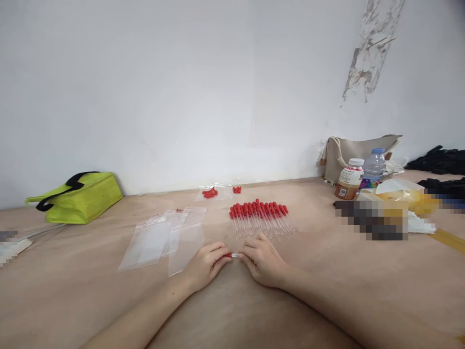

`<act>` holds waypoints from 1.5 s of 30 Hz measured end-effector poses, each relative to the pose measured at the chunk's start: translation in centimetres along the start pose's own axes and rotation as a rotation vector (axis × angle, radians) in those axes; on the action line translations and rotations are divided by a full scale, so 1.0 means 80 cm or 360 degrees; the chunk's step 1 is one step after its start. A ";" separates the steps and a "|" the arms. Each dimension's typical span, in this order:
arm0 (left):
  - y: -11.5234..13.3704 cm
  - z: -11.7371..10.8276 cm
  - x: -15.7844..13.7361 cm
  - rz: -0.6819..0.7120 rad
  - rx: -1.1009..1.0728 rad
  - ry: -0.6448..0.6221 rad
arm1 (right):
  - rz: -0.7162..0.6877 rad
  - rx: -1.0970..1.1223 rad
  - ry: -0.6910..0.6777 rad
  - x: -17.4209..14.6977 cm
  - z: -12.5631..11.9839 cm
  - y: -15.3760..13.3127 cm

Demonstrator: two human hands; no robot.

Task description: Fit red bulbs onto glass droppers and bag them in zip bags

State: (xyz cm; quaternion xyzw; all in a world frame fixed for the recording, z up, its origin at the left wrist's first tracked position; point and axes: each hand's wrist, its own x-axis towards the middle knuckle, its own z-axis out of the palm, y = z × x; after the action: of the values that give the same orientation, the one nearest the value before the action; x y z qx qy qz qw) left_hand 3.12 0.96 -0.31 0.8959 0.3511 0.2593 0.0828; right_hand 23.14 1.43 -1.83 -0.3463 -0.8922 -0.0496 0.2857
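Note:
My left hand (208, 264) is closed around the red rubber bulb of a glass dropper (234, 255). My right hand (262, 261) pinches the clear tube end, so the dropper lies level between both hands; most of it is hidden by fingers. Just beyond my right hand, a row of several droppers (258, 209) lies with red bulbs pointing away and clear tubes toward me. Left of my left hand, clear zip bags (156, 240) lie flat and overlapping. Loose red rubber bulbs (209, 193) rest on clear plastic near the wall.
A lime-green bag (87, 198) with a black strap sits at the left. To the right stand a brown drink bottle (349, 180), a blue-capped bottle (374, 167) and a beige bag (334, 155). Yellow packaging (410, 194) and black items (439, 160) lie at far right.

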 end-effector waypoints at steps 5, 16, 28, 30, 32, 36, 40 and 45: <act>-0.011 -0.004 -0.006 0.0006 0.0091 0.0144 | -0.0042 -0.0131 -0.0037 -0.001 -0.013 -0.003; -0.048 -0.001 -0.020 -0.1022 0.0674 0.0040 | 0.1098 0.0273 0.0306 0.060 -0.024 0.072; -0.035 -0.009 -0.019 -0.0935 0.0660 -0.0310 | 0.1266 -0.0112 0.0144 0.094 0.023 0.062; -0.025 -0.020 -0.021 -0.0806 0.0626 -0.0451 | 0.1139 -0.0103 0.0189 0.078 0.017 0.060; -0.010 -0.034 -0.024 -0.0667 0.0545 -0.0646 | 0.0936 -0.0085 0.0239 0.056 0.008 0.055; 0.033 -0.062 -0.035 -0.0538 0.0396 -0.1002 | 0.0515 0.0001 0.0284 0.003 -0.009 0.044; 0.066 -0.068 -0.046 -0.0078 0.0121 -0.1111 | 0.0237 0.0195 0.0178 -0.034 -0.023 0.032; 0.059 -0.044 -0.052 0.0004 -0.0036 -0.0714 | 0.0178 0.0464 0.0058 -0.046 -0.038 0.024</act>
State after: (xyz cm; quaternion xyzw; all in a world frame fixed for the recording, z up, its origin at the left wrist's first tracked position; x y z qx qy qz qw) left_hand 1.48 -5.47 2.53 0.9306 0.3199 0.0574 0.1686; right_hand 27.98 -0.15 -1.51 -0.3492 -0.8639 0.0901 0.3516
